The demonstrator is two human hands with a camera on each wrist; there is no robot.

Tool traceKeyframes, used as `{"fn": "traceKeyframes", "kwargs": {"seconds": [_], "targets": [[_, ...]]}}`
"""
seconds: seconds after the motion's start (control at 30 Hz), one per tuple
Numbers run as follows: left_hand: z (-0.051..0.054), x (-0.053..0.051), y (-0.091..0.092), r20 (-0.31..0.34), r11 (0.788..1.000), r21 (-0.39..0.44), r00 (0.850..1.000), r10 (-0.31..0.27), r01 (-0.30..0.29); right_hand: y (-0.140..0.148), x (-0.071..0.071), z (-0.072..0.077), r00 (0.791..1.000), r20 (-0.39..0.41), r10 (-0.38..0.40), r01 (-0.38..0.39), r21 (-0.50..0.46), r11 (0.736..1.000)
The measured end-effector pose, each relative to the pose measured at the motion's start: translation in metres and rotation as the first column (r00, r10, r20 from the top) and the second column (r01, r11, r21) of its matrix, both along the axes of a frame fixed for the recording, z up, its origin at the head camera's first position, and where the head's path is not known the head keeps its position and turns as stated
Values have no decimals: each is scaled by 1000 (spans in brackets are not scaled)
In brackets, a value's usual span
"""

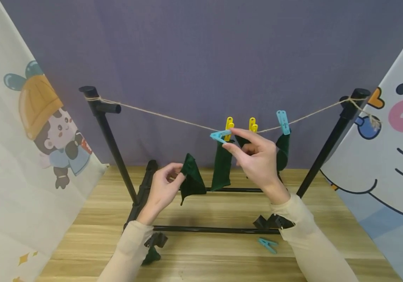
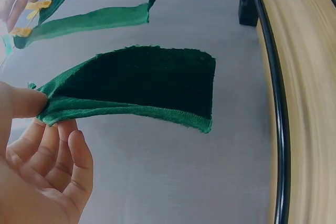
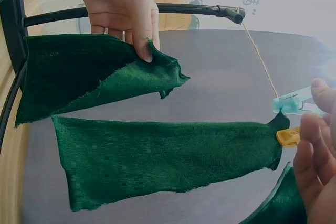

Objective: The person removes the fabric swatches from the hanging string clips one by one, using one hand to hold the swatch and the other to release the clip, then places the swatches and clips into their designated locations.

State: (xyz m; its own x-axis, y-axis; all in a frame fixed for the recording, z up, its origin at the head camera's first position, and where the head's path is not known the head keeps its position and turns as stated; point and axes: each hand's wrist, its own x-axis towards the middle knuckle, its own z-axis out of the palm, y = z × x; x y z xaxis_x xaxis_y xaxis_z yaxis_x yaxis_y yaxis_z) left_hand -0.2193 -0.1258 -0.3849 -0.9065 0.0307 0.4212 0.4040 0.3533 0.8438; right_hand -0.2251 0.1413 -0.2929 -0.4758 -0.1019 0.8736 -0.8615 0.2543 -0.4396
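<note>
My left hand pinches a dark green cloth by its gathered top corner; the rest of the cloth hangs down below the string. Between thumb and index finger, my right hand grips a light blue clothespin at the string, just left of a yellow clothespin. That yellow clothespin holds a green strip on the string. Farther right, a second yellow clothespin and another blue clothespin hold more green pieces, partly hidden by my right hand.
A black tube frame with a left post and a right post carries the string above a wooden table. A loose blue clothespin lies on the table. Green cloth lies by my left sleeve.
</note>
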Motion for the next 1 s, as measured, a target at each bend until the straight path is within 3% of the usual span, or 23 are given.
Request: {"fn": "traceKeyframes", "kwargs": {"seconds": [0.7,1.0], "targets": [[-14,4,-7,39,1000,18,999,0,-1,12,6,-28,996,91,-4,7,-42,999],[-20,8,-8,50,1000,25,999,-6,5,16,11,-41,993,104,55,-43,-114,993]]}}
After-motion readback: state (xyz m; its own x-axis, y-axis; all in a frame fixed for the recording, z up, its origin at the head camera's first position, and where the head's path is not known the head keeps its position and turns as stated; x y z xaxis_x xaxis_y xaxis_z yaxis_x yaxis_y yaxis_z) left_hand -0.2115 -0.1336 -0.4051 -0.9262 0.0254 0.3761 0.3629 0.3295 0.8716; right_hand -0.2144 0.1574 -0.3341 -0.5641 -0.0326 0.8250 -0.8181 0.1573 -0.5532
